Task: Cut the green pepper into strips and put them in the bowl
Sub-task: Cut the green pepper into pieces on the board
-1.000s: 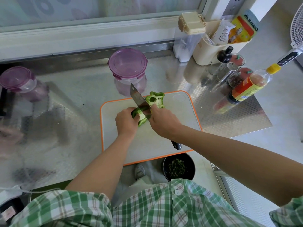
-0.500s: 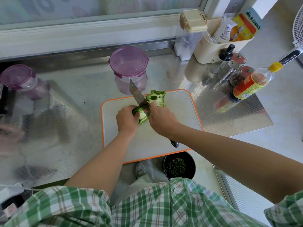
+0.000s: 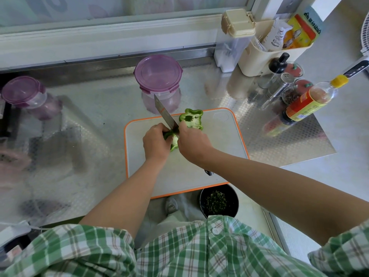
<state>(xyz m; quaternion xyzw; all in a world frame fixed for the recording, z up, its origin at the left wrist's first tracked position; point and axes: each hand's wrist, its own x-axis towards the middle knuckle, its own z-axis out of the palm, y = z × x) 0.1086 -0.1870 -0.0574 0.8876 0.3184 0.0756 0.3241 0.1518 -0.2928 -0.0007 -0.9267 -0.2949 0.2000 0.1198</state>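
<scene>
The right hand mostly hides the knife handle; the left hand half covers the pepper piece.

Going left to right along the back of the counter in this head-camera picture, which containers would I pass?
round clear plastic tub with purple lid → second, larger purple-lidded round tub → tall clear canister with cream lid → yellow-capped bottle with red-and-yellow label

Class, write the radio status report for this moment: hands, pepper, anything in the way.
Left hand holds pepper piece on cutting board. Right hand grips knife, blade on that piece. Other pepper half lies right of blade.
</scene>
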